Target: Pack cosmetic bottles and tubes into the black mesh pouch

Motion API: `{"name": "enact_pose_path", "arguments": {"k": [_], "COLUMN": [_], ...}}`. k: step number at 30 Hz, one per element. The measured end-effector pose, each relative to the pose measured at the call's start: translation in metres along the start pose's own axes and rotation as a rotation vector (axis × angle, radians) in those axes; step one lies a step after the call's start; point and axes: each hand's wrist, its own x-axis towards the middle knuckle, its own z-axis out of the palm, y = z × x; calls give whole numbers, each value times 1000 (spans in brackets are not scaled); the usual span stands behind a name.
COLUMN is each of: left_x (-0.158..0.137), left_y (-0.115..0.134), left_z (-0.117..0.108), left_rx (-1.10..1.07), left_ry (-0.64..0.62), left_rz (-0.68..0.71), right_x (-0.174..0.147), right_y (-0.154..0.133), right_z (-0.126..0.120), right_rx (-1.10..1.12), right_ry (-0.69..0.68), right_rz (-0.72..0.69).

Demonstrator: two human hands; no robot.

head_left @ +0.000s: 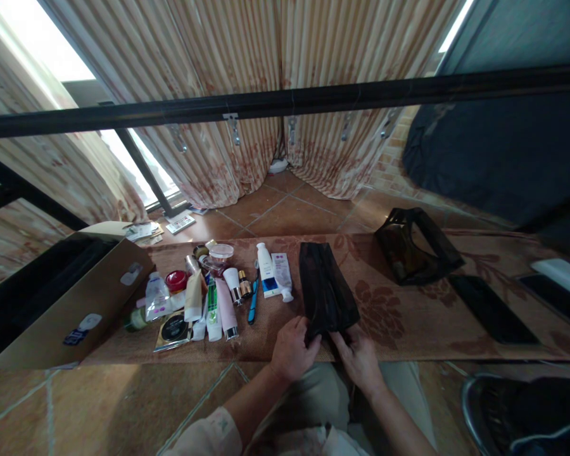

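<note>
A black mesh pouch [323, 278] lies lengthwise on the patterned cloth in front of me. My left hand [294, 348] is closed on its near left corner, thumb and fingers pinching the fabric. At the near right edge, my right hand [358, 358] also grips the pouch, some of its fingers hidden under the material. Just left of the pouch lie a white tube with a clear cap [282, 276], a white and blue bottle [266, 269] and a blue toothbrush-like stick [253, 303]. What the pouch contains, if anything, cannot be seen.
A pile of cosmetics, with a pink tube [225, 304] and a round black compact [175, 327], spreads leftward to a cardboard box [71, 304]. Right stand another black mesh bag [408, 253] and a dark flat panel [494, 309]. A black bar [285, 101] crosses beyond the table.
</note>
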Motion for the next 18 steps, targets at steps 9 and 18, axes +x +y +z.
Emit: {"name": "enact_pose_path", "arguments": {"k": [9, 18], "left_x": [0, 0], "left_y": [-1, 0], "left_z": [1, 0], "left_rx": [3, -1], "left_ry": [2, 0], "left_rz": [6, -1], "right_x": [-1, 0], "right_y": [5, 6], "right_z": [3, 5], "right_rx": [3, 54], "right_ry": [10, 6], "right_rz": [21, 67]}}
